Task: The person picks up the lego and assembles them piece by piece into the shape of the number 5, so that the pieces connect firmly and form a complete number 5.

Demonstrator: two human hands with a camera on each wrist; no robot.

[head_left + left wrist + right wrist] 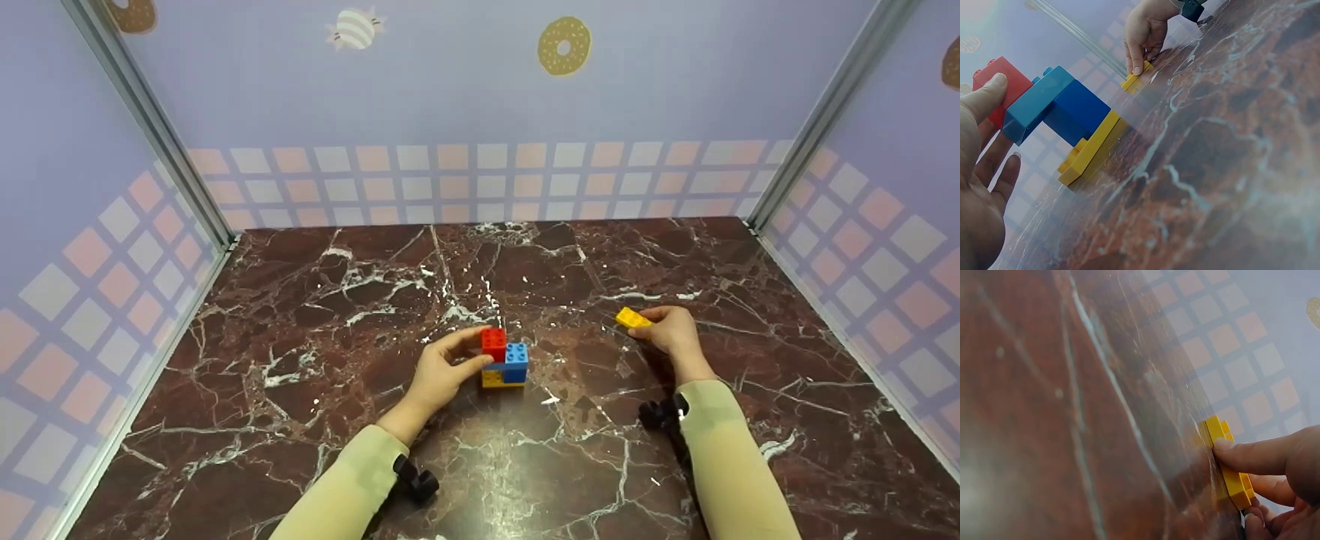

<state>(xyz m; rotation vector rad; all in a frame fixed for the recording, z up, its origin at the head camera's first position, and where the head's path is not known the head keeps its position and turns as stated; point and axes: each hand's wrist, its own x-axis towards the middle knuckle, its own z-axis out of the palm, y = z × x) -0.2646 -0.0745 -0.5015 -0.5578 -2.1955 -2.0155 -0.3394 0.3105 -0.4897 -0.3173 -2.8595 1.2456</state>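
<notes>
Near the middle of the table stands a small stack of toy building bricks. At its bottom lies a flat yellow brick (1092, 154), with a dark blue brick (1079, 112) on it. A flat lighter blue brick (1039, 104) lies across the dark blue one and juts out to one side. On the jutting end sits a red brick (493, 343), which my left hand (442, 371) pinches between thumb and fingers. Off to the right, my right hand (673, 334) pinches a separate flat yellow brick (1230, 467) with studs, low against the table surface.
The table (337, 465) has a dark red-brown marbled top with white veins. Pale purple panels (465, 97) with a checked band enclose its back and sides. Black wrist devices (416, 480) are strapped on both forearms, below light green sleeves (735, 450).
</notes>
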